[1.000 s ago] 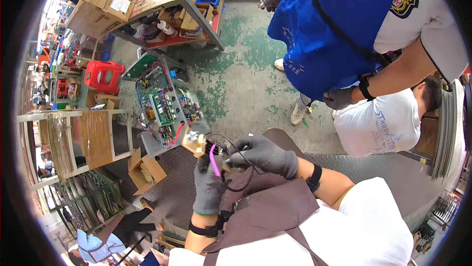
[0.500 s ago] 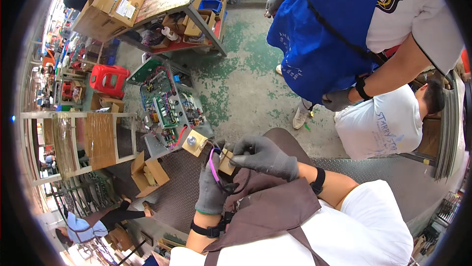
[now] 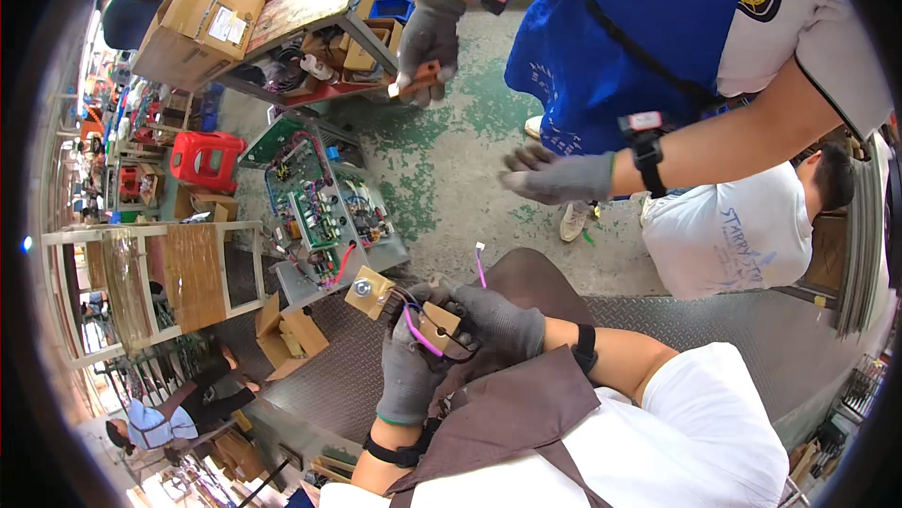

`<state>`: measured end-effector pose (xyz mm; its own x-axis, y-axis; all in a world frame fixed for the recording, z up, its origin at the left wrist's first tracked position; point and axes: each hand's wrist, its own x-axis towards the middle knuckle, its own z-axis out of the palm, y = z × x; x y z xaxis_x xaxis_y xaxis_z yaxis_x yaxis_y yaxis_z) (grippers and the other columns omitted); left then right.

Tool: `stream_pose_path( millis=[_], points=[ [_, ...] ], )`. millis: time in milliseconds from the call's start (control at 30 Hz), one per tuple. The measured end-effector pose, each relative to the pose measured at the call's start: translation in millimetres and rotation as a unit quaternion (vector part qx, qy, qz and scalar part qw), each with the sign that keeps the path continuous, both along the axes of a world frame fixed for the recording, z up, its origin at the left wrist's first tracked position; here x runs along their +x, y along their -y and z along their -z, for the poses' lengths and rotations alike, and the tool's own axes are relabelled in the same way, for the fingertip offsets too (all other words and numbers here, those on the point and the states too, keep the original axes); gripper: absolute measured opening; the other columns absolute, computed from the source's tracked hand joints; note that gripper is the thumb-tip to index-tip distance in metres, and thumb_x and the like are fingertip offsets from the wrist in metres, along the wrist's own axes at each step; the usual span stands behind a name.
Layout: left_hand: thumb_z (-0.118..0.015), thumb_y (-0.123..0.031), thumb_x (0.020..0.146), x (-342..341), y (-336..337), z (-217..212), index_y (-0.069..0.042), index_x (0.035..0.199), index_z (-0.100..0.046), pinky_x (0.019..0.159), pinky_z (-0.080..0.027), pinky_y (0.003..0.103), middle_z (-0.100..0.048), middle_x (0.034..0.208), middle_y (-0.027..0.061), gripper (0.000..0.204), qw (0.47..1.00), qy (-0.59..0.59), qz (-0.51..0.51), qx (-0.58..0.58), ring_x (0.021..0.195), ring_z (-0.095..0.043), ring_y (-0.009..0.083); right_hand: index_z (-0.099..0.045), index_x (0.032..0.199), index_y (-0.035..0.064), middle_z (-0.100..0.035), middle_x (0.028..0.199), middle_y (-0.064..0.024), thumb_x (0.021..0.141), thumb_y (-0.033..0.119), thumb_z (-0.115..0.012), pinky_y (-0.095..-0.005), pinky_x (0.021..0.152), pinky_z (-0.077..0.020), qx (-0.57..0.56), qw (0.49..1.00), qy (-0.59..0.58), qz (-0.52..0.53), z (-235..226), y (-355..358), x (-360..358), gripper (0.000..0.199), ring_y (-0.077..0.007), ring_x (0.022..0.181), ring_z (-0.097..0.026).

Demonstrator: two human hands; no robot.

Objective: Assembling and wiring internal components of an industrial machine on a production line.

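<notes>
My left hand (image 3: 412, 376), in a grey glove, is closed around a part with two flat yellowish plates. One plate (image 3: 365, 290) carries a silver round fitting and points up and left. The other plate (image 3: 438, 328) sits between my hands. A purple wire (image 3: 421, 335) and black wires loop over the part. My right hand (image 3: 505, 322), also gloved, is closed at the right side of the part, touching the black wires; its fingertips are partly hidden. A thin purple lead with a white connector (image 3: 480, 247) sticks up beyond my right hand.
An open metal chassis with circuit boards (image 3: 324, 212) stands ahead left. A co-worker in a blue apron (image 3: 620, 47) stands ahead; one gloved hand (image 3: 430, 38) holds a small orange-brown object, the other (image 3: 556, 176) reaches in. A cardboard box (image 3: 289, 337) lies left; a red stool (image 3: 207, 162) stands beyond.
The co-worker's two hands have come forward, one with the orange-brown object. My right hand has shifted slightly down and left, and the lead with the white connector now shows.
</notes>
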<state>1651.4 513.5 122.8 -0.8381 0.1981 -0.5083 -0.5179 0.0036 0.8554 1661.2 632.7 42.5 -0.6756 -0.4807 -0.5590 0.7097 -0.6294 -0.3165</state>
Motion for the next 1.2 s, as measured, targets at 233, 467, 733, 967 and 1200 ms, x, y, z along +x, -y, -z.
stream_pose_path(
  millis=[233, 467, 733, 967, 1200],
  points=[
    [-0.068, -0.021, 0.078, 4, 7, 0, -0.001, 0.115, -0.052, 0.079, -0.05, 0.029, -0.06, 0.104, 0.0072, 0.045, 0.813, -0.371, 0.278, -0.352, 0.09, -0.06, 0.0147, -0.053, 0.116, 0.0036, -0.057, 0.103, -0.0117, 0.079, 0.01, -0.062, -0.032, 0.085, -0.0447, 0.112, 0.937, -0.332, 0.006, 2, -12, 2, 0.038, -0.0211, 0.096, -0.057],
    [-0.057, -0.034, 0.087, 5, -1, -6, 0.001, 0.121, -0.048, 0.089, -0.046, 0.033, -0.057, 0.111, 0.0103, 0.05, 0.997, 0.033, 0.006, 0.069, 0.102, -0.057, 0.0203, -0.058, 0.094, 0.0062, -0.056, 0.079, 0.0008, 0.095, 0.028, -0.043, -0.0171, 0.05, -0.0414, -0.053, 0.997, 0.045, -0.023, 16, -21, -12, 0.026, -0.005, 0.061, -0.052],
    [-0.053, -0.017, 0.089, 1, 7, 1, 0.002, 0.116, -0.05, 0.082, -0.045, 0.027, -0.055, 0.107, 0.0072, 0.033, 0.999, -0.031, 0.026, -0.018, 0.095, -0.055, 0.0142, -0.059, 0.089, 0.0055, -0.048, 0.07, 0.0016, 0.094, 0.035, -0.048, -0.0191, 0.051, -0.0361, 0.18, 0.975, -0.131, 0.003, -39, -55, -30, 0.032, -0.005, 0.06, -0.043],
    [-0.047, -0.004, 0.087, 6, 16, 21, -0.004, 0.133, -0.032, 0.076, -0.047, 0.027, -0.05, 0.103, 0.0051, 0.048, 0.988, -0.101, 0.093, -0.068, 0.087, -0.051, 0.0123, -0.062, 0.093, 0.0037, -0.062, 0.082, -0.0114, 0.088, 0.036, -0.058, -0.0312, 0.068, -0.0466, 0.381, 0.859, -0.339, -0.039, -35, -33, -30, 0.033, -0.0175, 0.075, -0.059],
    [-0.042, 0.005, 0.08, 6, 20, 17, -0.006, 0.143, -0.022, 0.081, -0.045, 0.024, -0.046, 0.119, 0.0083, 0.067, 0.979, -0.144, 0.105, -0.095, 0.096, -0.05, 0.0121, -0.062, 0.089, 0.0047, -0.063, 0.081, -0.0109, 0.085, 0.035, -0.061, -0.0326, 0.067, -0.0478, 0.46, 0.804, -0.373, -0.059, -42, -36, -27, 0.031, -0.0192, 0.072, -0.061]
  ],
)
